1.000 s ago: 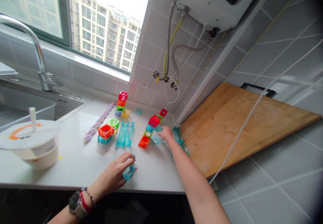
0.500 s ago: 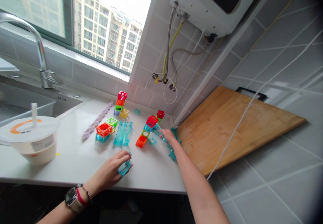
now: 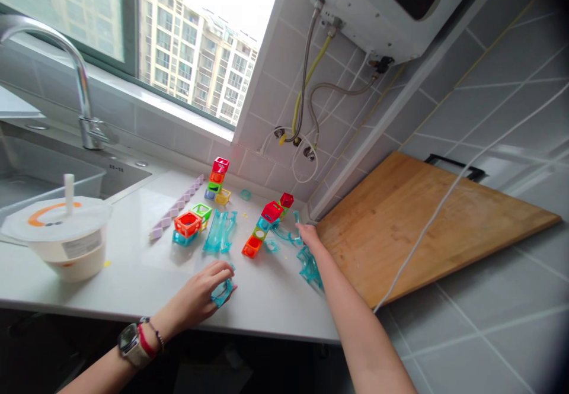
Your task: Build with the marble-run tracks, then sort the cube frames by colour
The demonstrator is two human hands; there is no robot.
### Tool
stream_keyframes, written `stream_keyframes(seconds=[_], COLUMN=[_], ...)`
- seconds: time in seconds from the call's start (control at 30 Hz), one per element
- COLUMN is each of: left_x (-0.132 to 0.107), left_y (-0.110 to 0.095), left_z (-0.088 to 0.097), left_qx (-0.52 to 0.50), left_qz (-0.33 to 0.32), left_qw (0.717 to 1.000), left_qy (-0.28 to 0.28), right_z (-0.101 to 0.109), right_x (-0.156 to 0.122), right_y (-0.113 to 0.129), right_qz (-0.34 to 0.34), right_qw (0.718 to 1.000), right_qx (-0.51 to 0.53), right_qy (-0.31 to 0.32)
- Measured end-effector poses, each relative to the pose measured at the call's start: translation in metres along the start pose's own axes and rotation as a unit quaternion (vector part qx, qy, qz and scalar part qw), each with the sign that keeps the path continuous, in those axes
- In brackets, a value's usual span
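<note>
left hand (image 3: 198,299) grips teal piece (image 3: 222,291) | right hand (image 3: 309,237) on track (image 3: 284,233), grip unclear | likely light, stiff, slick; hold edges

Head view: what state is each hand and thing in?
Left hand: closed on a track piece.
Right hand: fingertips at the curved track, grip unclear.
Cup: lidded, straw in.
Tap: no water seen.
Tower: upright.

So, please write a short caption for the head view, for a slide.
Left hand holds a teal piece; right hand at teal tracks beside blocks.
</note>
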State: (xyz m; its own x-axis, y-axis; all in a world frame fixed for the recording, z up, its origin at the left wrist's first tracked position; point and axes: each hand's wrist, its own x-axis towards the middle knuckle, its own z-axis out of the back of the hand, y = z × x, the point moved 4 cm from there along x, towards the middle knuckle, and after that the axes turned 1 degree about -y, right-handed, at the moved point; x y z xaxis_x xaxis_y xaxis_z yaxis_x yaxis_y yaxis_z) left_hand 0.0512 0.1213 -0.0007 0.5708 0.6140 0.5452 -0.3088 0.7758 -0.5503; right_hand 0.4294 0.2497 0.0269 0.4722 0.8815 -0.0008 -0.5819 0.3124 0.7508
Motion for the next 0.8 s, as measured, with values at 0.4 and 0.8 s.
stream_keyframes(seconds=[0.4, 0.8], left_x=[0.000, 0.001], left_y=[-0.001, 0.006], left_z=[0.000, 0.001], left_qx=[-0.010, -0.031], left_qz=[0.007, 0.036], left_qw=[0.999, 0.998], left_qy=[0.030, 0.028], right_z=[0.006, -0.025], right_x=[0.045, 0.073], right_y=[0.015, 0.001], right_qz=[-0.049, 0.014], right_qw=[0.984, 0.962], right_qx=[-0.167, -0.271], right_qy=[-0.037, -0.043])
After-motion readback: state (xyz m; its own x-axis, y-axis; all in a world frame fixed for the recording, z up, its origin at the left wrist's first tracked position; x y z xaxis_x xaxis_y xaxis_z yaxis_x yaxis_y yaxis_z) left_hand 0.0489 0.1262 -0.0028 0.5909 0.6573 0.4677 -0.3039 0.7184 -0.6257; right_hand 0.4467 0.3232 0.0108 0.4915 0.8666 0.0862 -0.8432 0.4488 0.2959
